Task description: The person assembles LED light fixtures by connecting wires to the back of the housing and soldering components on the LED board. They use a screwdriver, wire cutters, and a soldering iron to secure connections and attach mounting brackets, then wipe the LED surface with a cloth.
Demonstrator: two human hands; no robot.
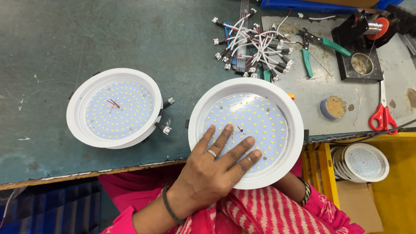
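Left hand (215,165) lies flat, fingers spread, pressing on the LED board of a round white downlight (246,132) at the near edge of the table (59,33) — gripping nothing. Right hand is hidden under that lamp; only the wrist shows, so I cannot tell whether it is open or closed. A second downlight (114,108) sits to the left, well apart, two white connectors at its side. Behind: a heap of wired connectors (254,42), green-handled pliers (314,47), red scissors (383,114). Right of the table — a yellow bin (404,184) with stacked lamps.
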